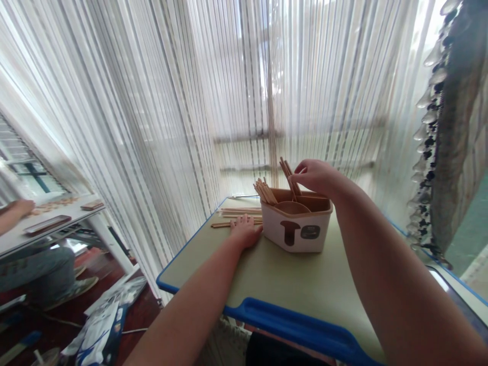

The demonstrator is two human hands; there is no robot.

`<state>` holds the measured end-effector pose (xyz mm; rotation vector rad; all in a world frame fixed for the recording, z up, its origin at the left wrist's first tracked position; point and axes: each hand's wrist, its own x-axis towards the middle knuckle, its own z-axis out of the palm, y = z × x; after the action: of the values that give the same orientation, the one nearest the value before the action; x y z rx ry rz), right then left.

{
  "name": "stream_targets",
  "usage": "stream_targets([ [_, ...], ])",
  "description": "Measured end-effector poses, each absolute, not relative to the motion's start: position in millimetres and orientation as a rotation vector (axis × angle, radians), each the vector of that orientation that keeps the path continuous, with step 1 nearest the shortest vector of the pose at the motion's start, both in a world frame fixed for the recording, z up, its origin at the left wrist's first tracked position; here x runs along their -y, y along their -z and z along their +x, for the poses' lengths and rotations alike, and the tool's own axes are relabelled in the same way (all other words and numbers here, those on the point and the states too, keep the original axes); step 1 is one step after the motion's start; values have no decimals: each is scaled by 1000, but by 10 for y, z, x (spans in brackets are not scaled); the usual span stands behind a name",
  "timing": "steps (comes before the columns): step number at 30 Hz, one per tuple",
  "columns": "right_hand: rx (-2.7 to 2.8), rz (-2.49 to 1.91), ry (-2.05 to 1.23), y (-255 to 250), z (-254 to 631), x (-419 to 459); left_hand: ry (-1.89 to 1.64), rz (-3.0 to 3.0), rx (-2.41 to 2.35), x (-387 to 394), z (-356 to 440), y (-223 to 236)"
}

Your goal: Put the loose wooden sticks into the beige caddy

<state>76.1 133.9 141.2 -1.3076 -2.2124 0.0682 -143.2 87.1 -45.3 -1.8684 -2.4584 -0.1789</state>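
Note:
A white and brown utensil holder point(272, 223) with divided compartments stands on the small table. Over its back part, my right hand point(317, 175) pinches several brown chopsticks point(285, 169), tilted, with their lower ends inside the holder. A bundle of pale chopsticks point(264, 191) leans in the left compartment. Left of the holder, my left hand point(245, 232) rests on the tabletop, its fingers spread over brown chopsticks point(220, 225) lying flat. More pale chopsticks point(240, 210) lie just beyond those fingers.
The table point(290, 274) has a blue edge with a raised front lip. String curtains point(171, 101) hang close behind it. A tablet-like device point(438, 278) lies at the right. At the left, another person's hand point(23, 207) is over a white table point(82, 216) with small pieces.

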Motion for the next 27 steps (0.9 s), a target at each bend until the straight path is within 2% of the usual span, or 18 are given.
stream_targets([
  [12,2159,-1297,-92,-1435,831,-1346,166,-1784,2330,-692,-1408,214],
  [27,2016,-1265,-69,-1465,884,-1295,174,-1754,2396,-699,-1458,234],
])
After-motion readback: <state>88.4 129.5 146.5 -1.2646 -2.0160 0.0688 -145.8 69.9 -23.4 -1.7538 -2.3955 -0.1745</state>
